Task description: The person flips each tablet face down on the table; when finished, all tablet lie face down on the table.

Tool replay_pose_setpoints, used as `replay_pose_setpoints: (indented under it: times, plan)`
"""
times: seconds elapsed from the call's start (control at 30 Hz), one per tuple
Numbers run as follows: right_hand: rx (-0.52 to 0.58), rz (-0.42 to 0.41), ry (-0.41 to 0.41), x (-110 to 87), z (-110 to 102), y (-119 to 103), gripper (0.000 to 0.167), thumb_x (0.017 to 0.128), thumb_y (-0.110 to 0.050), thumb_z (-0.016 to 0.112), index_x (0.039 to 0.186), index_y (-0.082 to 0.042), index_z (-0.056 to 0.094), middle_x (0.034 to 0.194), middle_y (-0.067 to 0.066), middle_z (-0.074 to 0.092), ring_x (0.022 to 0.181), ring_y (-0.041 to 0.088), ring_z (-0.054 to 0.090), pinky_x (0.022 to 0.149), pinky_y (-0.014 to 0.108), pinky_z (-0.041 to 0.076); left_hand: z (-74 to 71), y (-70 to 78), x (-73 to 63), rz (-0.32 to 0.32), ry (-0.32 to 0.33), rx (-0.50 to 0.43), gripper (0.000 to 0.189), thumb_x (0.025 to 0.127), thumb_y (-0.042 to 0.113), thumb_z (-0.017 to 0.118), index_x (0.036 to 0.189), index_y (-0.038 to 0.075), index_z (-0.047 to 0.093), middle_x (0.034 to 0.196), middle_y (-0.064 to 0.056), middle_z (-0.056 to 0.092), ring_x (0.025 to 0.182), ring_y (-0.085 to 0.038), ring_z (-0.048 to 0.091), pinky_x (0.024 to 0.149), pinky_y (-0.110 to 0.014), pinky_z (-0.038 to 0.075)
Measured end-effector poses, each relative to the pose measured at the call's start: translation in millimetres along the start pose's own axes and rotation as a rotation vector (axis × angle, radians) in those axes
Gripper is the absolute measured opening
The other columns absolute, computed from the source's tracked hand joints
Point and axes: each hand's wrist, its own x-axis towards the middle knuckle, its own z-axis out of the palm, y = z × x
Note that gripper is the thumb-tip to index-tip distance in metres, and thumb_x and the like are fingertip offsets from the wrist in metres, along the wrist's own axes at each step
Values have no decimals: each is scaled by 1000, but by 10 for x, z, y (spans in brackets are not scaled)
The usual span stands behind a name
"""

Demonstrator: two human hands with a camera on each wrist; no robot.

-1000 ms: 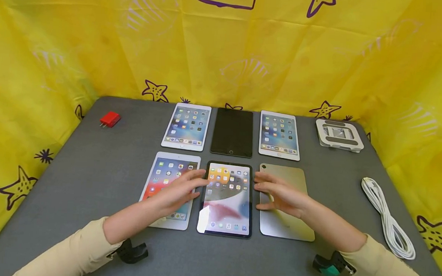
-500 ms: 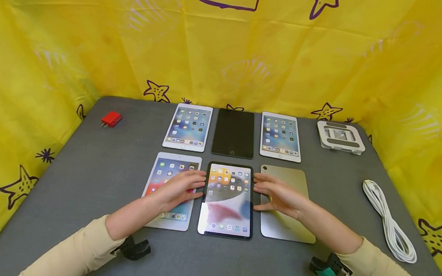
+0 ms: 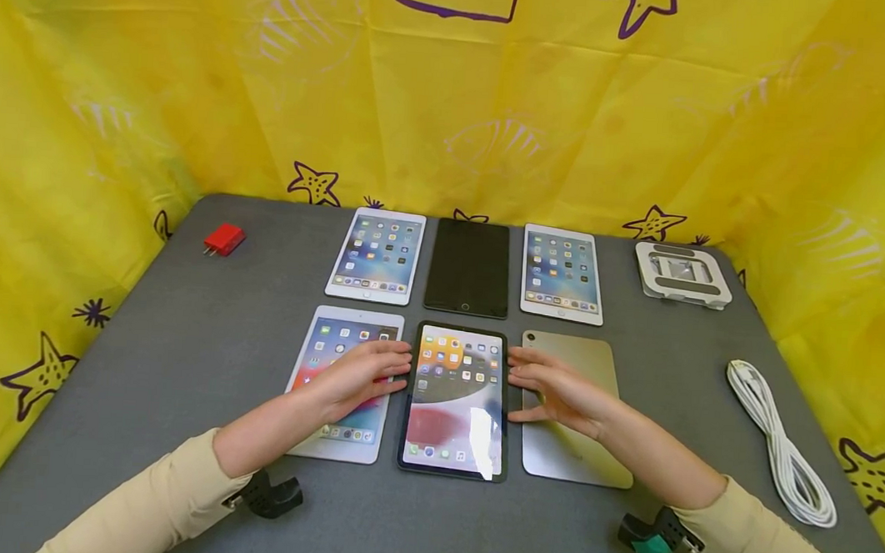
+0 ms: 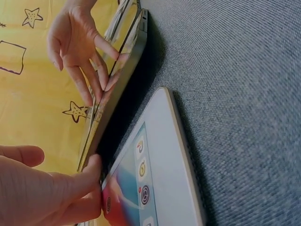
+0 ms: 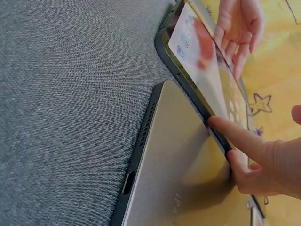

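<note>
In the head view a dark-edged tablet (image 3: 452, 406) with a lit screen lies between my hands, in the middle of the front row. My left hand (image 3: 358, 381) touches its left edge with nearly straight fingers, over a white tablet (image 3: 339, 446) showing a lit screen. From the other side my right hand (image 3: 560, 391) meets the right edge with extended fingers, above a gold tablet (image 3: 576, 450) lying back up. Thumb and fingertips press along the edge in the right wrist view. Under the tablet's near edge (image 4: 136, 52) a dark shadow shows in the left wrist view.
Behind stand in a row two white tablets (image 3: 376, 256) with lit screens and a black tablet (image 3: 468, 265). A red charger plug (image 3: 224, 239) lies far left. At right are a folded white stand (image 3: 683, 275) and a coiled white cable (image 3: 782, 449). Yellow cloth (image 3: 452, 102) surrounds the grey table.
Both hands have closed in on the middle tablet's side edges. The tablet has shifted slightly, and the bright reflection on its screen has moved from lower left to lower right.
</note>
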Motion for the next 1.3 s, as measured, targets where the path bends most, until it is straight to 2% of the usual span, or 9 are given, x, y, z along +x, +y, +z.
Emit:
replay_pose_setpoints:
  times: [0.23, 0.37, 0.5, 0.8, 1.1, 1.3]
  plan:
    - [11, 5, -21, 40, 18, -12, 68, 98, -10, 46, 153, 4, 8, 160, 22, 1, 144, 43, 5, 95, 59, 44, 2, -1, -8, 9, 32, 17, 50, 100, 9, 49, 143, -8, 32, 143, -26, 37, 128, -36, 40, 106, -44, 40]
    - [24, -4, -30, 77, 53, -1, 66, 99, -9, 45, 153, 5, 10, 160, 22, 3, 144, 43, 7, 96, 59, 44, 2, 25, -22, 41, 62, 32, 48, 99, 11, 52, 141, -3, 34, 135, -21, 42, 115, -28, 47, 97, -36, 48]
    - [36, -9, -35, 115, 98, 12, 65, 99, -8, 45, 152, 6, 12, 159, 23, 8, 144, 42, 9, 96, 58, 44, 13, 76, -61, 90, 61, 50, 48, 99, 10, 53, 141, -2, 34, 132, -19, 43, 108, -24, 51, 92, -34, 49]
    - [90, 12, -39, 194, 195, 51, 61, 100, -7, 45, 152, 5, 15, 159, 21, 11, 145, 39, 12, 97, 57, 44, 84, 170, -154, 189, 30, 97, 51, 95, 10, 60, 139, 3, 37, 136, -18, 41, 107, -26, 58, 96, -40, 48]
    - [99, 5, -46, 229, 284, 86, 60, 100, -6, 43, 153, 4, 16, 159, 20, 11, 143, 37, 14, 98, 56, 43, 143, 201, -185, 215, 24, 114, 59, 90, 8, 65, 141, 4, 37, 141, -18, 41, 116, -30, 51, 94, -40, 49]
    - [101, 6, -39, 260, 327, 106, 60, 100, -6, 43, 153, 3, 16, 159, 19, 13, 144, 36, 15, 98, 54, 44, 195, 232, -179, 237, 4, 114, 60, 90, 11, 67, 142, 7, 38, 139, -18, 44, 116, -31, 54, 93, -42, 50]
